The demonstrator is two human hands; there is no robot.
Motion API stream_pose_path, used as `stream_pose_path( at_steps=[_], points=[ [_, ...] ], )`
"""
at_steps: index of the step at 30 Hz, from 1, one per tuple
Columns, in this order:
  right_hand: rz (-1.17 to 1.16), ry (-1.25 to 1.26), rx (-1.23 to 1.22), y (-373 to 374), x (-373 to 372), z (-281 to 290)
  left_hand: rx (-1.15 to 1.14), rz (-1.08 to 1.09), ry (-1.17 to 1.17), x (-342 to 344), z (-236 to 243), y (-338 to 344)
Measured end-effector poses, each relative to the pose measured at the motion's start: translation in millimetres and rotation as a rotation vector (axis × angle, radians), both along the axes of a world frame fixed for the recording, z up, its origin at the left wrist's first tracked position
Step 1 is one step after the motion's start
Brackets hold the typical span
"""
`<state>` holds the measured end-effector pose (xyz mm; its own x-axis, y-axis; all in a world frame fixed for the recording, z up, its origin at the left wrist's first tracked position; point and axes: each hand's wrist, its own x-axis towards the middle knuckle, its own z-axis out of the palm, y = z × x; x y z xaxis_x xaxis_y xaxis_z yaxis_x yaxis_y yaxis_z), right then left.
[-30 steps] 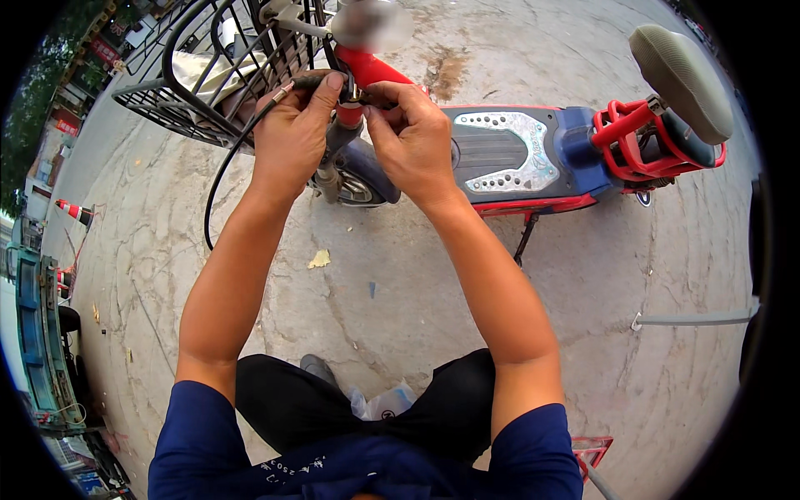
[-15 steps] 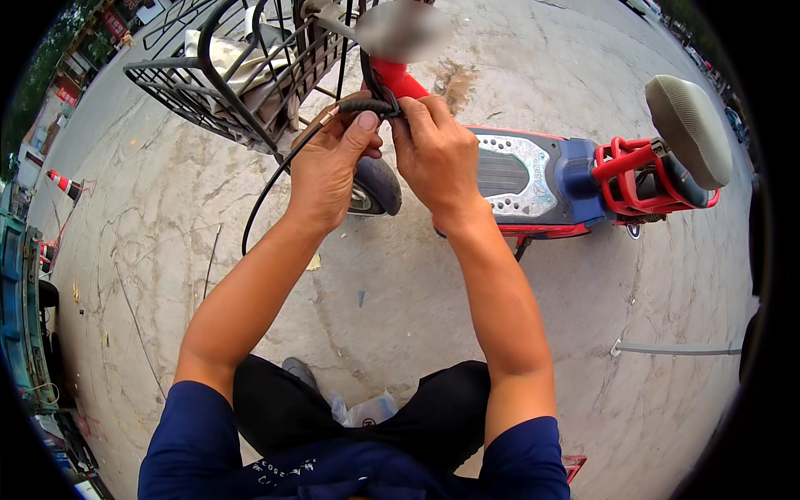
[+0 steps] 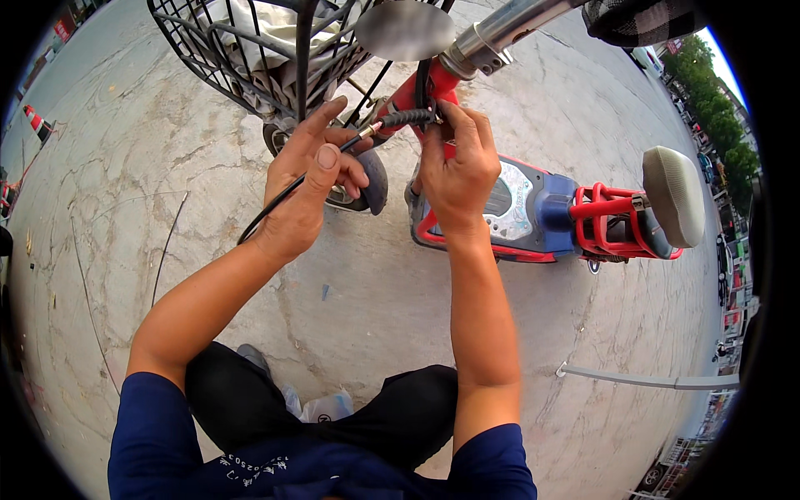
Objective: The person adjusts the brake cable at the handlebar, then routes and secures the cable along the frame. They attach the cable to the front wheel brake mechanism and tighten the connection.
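You have the black cable (image 3: pixel 282 197) across your left hand (image 3: pixel 298 200), running up past the thumb to a coppery collar (image 3: pixel 370 131) and then into the ribbed sleeve (image 3: pixel 404 118). The sleeve sits between your two hands, in front of the scooter's red stem (image 3: pixel 444 79) and just to the right of the basket (image 3: pixel 304 58) in your view. The scooter (image 3: pixel 557 212) stands on the ground, its footboard beyond your right hand (image 3: pixel 461 179).

Your left fingers are spread apart, with the cable passing between thumb and forefinger; they are not pinching the collar or the sleeve. Whether the palm bears on the cable, I cannot tell. Your right thumb and forefinger are together, clamped, it seems, on the sleeve's far end; a small metal bit shows there, but your fingers hide most of it.

The step in hand looks like close work at that far end, with your right hand doing the holding. The next move would call for keeping that pinch firm, bringing your left fingers together just behind the collar, and keeping cable and sleeve in one line without a kink.
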<state>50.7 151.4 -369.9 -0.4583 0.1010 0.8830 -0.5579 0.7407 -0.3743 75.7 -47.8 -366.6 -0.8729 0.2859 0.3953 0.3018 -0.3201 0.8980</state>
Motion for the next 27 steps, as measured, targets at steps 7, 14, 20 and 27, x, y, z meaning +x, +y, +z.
stream_pose_path(
  at_steps=[7,14,20,27],
  points=[
    [0.16,-0.119,-0.167,-20.5,14.5,12.3,0.133,0.004,0.125,10.4,9.6,3.8],
    [0.13,-0.271,-0.572,-38.5,10.8,15.8,0.048,0.149,0.345,-13.3,8.8,12.7],
    [0.155,-0.318,-0.662,-27.9,3.8,2.3,0.123,0.247,0.524,-8.4,21.5,7.2],
    [0.233,-0.349,-0.648,-13.2,10.8,3.3,-0.188,-0.072,0.557,38.9,2.0,-52.7]
  ],
)
